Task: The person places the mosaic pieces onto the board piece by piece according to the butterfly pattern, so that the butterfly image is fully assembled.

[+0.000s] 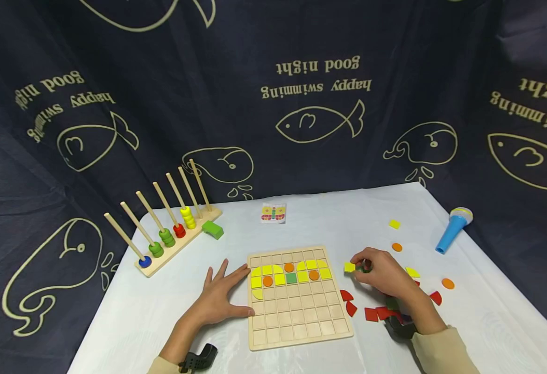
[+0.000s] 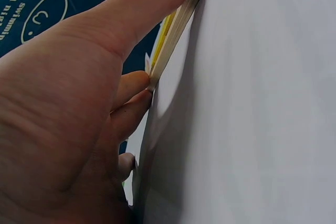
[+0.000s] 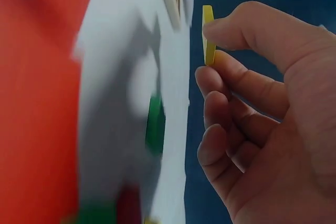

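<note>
A light wooden grid board [image 1: 297,318] lies on the white table, yellow, orange and green tiles filling much of its upper rows. At its left edge my left hand [image 1: 218,300] rests with fingers spread, thumb and fingertips touching the board's rim [image 2: 178,30]. To the right of the board, my right hand [image 1: 385,272] pinches a yellow square tile [image 1: 349,267] between thumb and fingers. In the right wrist view that yellow tile [image 3: 211,53] is edge-on and held above the table. Behind the board lies a small card with a butterfly pattern [image 1: 273,213].
Loose red tiles [image 1: 371,315] and other pieces lie near the right forearm. An orange disc [image 1: 397,247] and yellow square [image 1: 394,224] sit farther back. A blue toy microphone [image 1: 452,234] is at far right. A peg-and-ring counter [image 1: 180,246] and green block [image 1: 213,229] stand left.
</note>
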A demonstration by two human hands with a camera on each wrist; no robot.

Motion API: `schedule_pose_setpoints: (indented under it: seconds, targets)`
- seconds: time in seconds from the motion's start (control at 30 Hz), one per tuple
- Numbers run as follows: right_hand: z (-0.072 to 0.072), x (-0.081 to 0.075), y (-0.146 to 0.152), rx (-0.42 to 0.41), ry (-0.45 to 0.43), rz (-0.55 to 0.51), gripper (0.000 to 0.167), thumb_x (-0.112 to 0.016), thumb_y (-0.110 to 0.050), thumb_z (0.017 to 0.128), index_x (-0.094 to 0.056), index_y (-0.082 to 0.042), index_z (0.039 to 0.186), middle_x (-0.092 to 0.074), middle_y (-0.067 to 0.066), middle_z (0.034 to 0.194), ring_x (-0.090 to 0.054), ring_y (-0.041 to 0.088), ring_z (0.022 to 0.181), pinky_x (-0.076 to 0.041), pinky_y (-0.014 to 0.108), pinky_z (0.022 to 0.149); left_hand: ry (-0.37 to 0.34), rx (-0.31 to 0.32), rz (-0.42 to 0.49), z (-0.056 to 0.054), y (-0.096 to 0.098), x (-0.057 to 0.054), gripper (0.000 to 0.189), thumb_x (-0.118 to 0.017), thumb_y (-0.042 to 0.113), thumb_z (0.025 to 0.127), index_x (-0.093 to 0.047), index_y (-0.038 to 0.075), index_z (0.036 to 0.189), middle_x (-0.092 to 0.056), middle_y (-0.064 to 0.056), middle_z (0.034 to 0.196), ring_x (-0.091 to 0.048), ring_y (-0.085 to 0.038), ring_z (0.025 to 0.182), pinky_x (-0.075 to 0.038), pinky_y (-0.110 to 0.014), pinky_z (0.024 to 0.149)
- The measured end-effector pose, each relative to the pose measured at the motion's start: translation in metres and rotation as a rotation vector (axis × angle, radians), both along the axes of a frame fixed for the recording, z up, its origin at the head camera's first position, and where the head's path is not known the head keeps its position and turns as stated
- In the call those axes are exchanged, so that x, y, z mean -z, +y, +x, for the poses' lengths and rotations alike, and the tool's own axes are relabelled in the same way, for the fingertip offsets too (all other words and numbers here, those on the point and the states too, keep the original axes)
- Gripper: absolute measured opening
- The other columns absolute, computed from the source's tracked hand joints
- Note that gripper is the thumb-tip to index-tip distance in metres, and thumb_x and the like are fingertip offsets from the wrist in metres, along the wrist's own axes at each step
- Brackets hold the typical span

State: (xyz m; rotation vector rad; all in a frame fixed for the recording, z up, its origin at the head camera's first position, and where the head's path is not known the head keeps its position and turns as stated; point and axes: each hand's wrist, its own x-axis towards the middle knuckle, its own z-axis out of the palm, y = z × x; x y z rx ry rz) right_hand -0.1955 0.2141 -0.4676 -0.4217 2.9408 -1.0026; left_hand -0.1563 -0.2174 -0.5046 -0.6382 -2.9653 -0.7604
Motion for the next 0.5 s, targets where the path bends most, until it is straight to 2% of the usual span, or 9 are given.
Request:
schedule_pose_setpoints:
  seconds: [0.33, 0.5]
  targets:
    - [-0.003, 0.001, -0.049, -0.210, 0.075, -0.047, 0.020, -0.076, -0.013, 0.076, -0.071, -0.012, 0.095, -0.061, -0.004, 0.084, -0.052, 0.012, 0.070, -0.046, 0.025, 0.061, -0.010, -0.002, -0.002, 0.001, 0.000, -0.001, 0.101, -0.074, 0.071, 0.062, -0.045, 0.024, 0.146, -0.037, 0.008, 0.150, -0.008, -0.038, 0.143, 0.005, -0.066, 0.106]
    - [0.000, 0.002, -0.072, -0.277, 0.122, -0.011, 0.020, -0.078, -0.017, 0.076, -0.071, -0.012, 0.095, -0.061, -0.007, 0.086, -0.051, 0.009, 0.073, -0.046, 0.026, 0.066, -0.009, -0.002, 0.011, 0.001, 0.000, -0.002, 0.101, -0.075, 0.071, 0.062, -0.045, 0.023, 0.146, -0.037, 0.008, 0.150, -0.008, -0.038, 0.143, 0.006, -0.065, 0.107]
